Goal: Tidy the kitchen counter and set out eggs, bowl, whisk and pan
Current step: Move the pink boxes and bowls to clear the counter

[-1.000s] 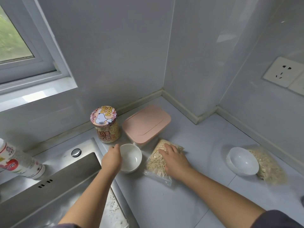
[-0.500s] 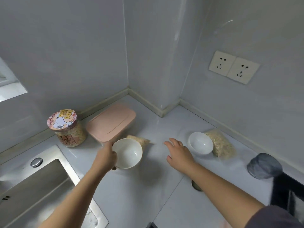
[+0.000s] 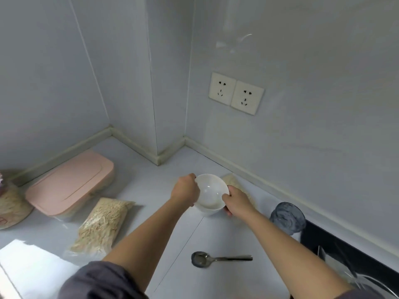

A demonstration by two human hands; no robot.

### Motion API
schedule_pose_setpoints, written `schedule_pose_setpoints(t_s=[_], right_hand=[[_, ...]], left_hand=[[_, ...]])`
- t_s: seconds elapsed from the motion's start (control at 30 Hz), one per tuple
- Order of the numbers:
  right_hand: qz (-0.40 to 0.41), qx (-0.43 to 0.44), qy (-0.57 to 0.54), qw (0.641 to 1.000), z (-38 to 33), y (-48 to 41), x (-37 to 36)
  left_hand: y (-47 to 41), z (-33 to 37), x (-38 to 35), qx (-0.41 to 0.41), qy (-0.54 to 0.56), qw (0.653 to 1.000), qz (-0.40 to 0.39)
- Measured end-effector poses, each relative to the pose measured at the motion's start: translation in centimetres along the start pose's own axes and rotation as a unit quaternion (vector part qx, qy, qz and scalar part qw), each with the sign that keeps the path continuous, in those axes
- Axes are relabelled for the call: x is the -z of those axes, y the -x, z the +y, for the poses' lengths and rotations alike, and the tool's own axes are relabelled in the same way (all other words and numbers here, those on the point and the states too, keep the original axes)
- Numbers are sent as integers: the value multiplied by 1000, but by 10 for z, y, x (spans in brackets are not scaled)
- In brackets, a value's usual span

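A: Two hands on the white bowl (image 3: 212, 190), one per side. On its left rim the left hand (image 3: 185, 192) grips, fingers curled over the edge. On its right rim the right hand (image 3: 236, 202) pinches, thumb on top.
B: Bowl down or lifted?
A: Can't tell. It's low over the counter (image 3: 194, 281), tipped slightly toward the camera. A white wall shows under its near rim; one bowl or two nested, can't tell.
B: Neighbours?
A: All relative to the bowl. Just behind it, against the wall: a clear bag of oats (image 3: 232, 181), partly hidden by the right hand. Right of it, near: a smoky grey glass (image 3: 288, 216), upright. Nearer the camera, apart from it: a metal spoon (image 3: 216, 258) lying flat, head pointing left. Left and nearer, well apart: a second oats bag (image 3: 101, 225), flat on the counter. Far left: a box with a pink lid (image 3: 69, 184), closed, touching or just beside that second bag, can't tell which. Further left still, at the frame edge: a jar (image 3: 10, 203), cut off.
B: Wall side?
A: Double socket (image 3: 236, 92) above and behind the bowl. Black hob (image 3: 328, 240) far right, past the glass.
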State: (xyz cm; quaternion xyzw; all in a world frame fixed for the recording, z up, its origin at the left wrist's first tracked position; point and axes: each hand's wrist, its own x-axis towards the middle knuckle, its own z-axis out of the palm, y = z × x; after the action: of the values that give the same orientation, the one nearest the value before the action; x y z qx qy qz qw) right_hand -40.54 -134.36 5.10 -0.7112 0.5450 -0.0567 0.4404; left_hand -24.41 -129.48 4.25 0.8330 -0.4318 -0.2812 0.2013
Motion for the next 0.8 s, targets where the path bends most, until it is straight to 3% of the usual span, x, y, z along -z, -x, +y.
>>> schedule_pose_setpoints(t_s=[0.23,0.53,0.63,0.8], right_hand=[[29,-24,16,999,19,-36,-3],[12,-65,32,997,32,-52,-19],[4,-81,16,997,32,-53,-23],[-25,-144,-91,985,31,-52,-32]], left_hand=[[-35,3,-24,-13,-85,996,30],[-41,-14,-40,17,-99,995,5],[-44,-18,-42,44,-62,997,-22],[-44,-23,-43,131,131,976,-117]])
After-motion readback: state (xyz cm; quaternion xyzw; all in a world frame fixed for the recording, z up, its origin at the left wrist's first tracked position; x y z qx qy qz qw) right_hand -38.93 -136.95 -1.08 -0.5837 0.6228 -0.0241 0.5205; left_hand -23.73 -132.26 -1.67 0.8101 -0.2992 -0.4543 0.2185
